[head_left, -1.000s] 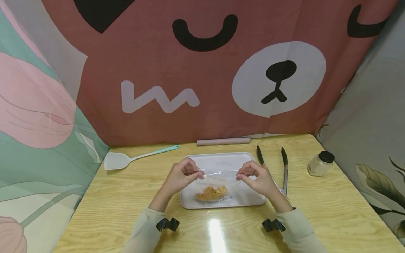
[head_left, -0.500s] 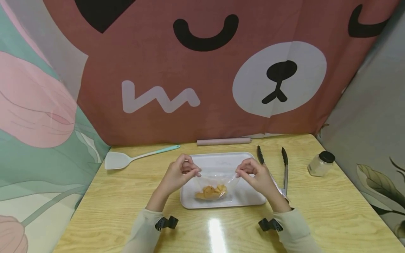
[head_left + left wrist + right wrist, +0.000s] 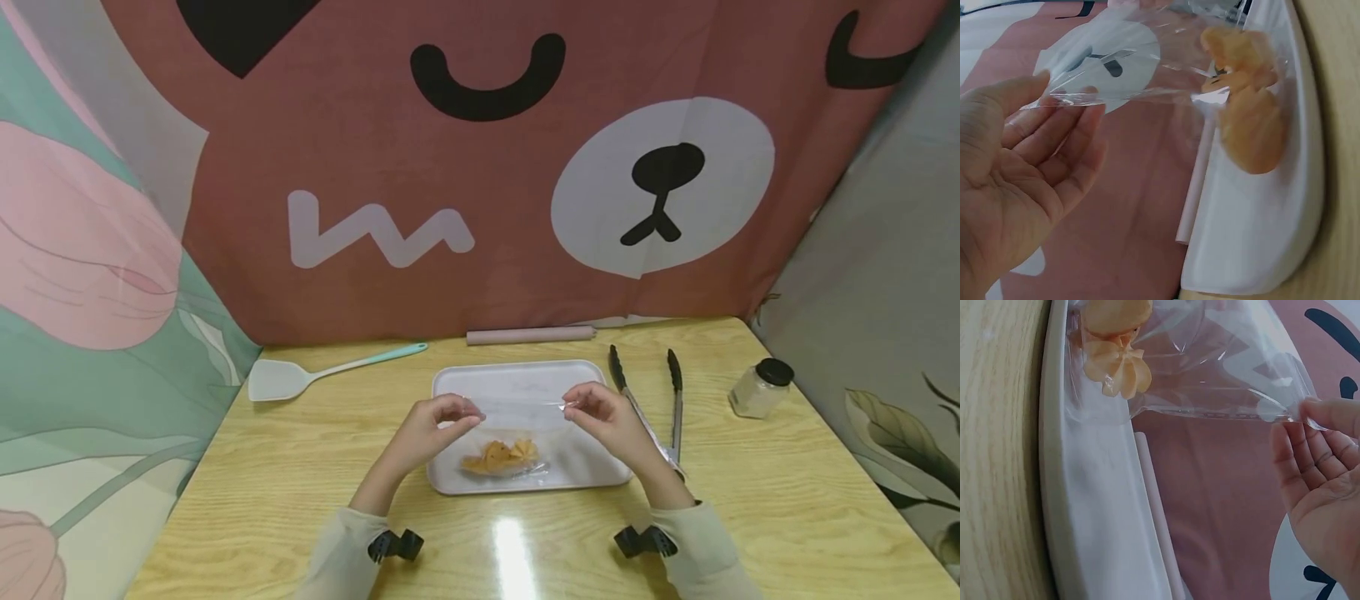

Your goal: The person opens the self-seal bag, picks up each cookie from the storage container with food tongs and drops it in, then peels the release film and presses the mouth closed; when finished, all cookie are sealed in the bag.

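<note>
A clear plastic bag (image 3: pixel 517 421) is stretched between my two hands over the white tray (image 3: pixel 592 467). Golden cookies (image 3: pixel 498 457) lie in its lower part; one in the right wrist view is a ridged, flower-shaped cookie (image 3: pixel 1121 367). My left hand (image 3: pixel 435 429) has the bag's upper left corner between thumb and fingers, the other fingers loosely bent. At the opposite corner, my right hand (image 3: pixel 618 425) pinches the film with thumb and forefinger. The bag's top edge runs nearly straight from hand to hand.
Black-tipped tongs (image 3: pixel 677 400) lie spread beside the tray, partly behind the right forearm. A black-lidded jar (image 3: pixel 760 389) stands farther right. At left is a spatula (image 3: pixel 281 382) with a turquoise handle. A pinkish rod (image 3: pixel 528 335) lies along the table's back edge.
The bag's mouth sagged open half a second ago; its top edge is now drawn straighter. Both hands have lowered slightly, and the left fingers are a little more spread.
</note>
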The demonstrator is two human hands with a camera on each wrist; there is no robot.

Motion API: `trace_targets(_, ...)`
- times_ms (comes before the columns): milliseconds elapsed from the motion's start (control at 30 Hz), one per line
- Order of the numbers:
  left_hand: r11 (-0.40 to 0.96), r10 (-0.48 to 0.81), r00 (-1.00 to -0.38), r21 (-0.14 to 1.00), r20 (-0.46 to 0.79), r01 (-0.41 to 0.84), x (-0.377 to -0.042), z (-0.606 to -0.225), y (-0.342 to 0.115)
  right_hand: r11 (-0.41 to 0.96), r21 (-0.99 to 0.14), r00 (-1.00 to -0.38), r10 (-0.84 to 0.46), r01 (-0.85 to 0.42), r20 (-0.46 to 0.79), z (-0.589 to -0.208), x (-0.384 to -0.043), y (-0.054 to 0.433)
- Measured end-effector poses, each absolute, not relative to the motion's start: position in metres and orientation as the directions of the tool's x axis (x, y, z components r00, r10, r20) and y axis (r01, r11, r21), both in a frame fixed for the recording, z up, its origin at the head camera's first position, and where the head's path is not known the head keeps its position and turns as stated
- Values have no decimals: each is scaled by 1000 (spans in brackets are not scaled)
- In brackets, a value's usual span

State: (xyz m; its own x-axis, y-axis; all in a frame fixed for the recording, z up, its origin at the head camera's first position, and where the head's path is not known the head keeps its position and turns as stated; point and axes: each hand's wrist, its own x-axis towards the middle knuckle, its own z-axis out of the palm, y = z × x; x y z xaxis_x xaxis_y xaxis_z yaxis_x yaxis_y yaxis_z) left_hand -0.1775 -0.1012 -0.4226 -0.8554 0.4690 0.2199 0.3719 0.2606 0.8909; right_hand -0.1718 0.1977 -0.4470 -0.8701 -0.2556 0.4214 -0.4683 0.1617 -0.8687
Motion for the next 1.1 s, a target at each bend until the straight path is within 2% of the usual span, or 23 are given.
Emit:
trace_targets(167, 174, 461, -853, 918, 245, 357, -180, -437, -102, 109, -924, -910, -247, -368, 333, -451, -168, 202)
trace_targets(333, 119, 444, -853, 926, 274, 359, -179, -438, -96, 63, -949, -923, -262, -308, 282, -457, -164, 206)
trace_targets(500, 90, 396, -856, 913, 333, 397, -176, -432, -94, 58, -946, -927, -226, -319, 299, -456, -163, 203)
trace_targets(767, 38, 340, -842, 888, 420, 458, -166, -410, -106, 19, -932, -920, -165, -363, 355, -431, -166, 184)
trace_targets(1100, 96, 235, -882, 893, 408, 439, -145, -410, -159, -80, -934, -900, -253, -347, 356, -419, -165, 131)
